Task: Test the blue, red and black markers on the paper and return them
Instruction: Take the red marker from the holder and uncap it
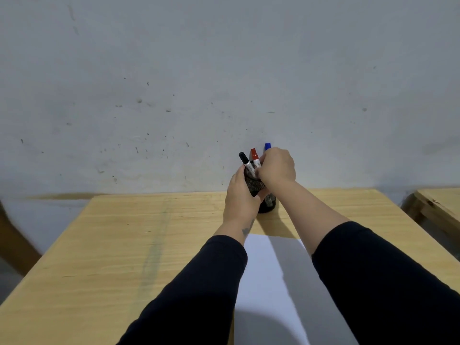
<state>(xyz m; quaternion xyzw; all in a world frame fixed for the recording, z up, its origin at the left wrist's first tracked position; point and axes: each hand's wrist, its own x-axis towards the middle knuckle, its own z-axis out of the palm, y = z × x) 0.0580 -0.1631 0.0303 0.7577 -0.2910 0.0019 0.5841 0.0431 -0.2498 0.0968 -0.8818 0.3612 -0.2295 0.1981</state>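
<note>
Three capped markers standing in a black mesh holder (266, 204) at the far edge of the table: black marker (246, 162) leaning left, red marker (255, 158) nearly upright at centre, blue marker (267, 146) on the right with only its cap showing. Holder tilted, gripped between both hands. White paper (273, 270) lying flat nearer the camera, blank where visible, partly in shadow.

Print on the black marker (246, 162) and red marker (255, 158) barrels is too small to read.
</note>
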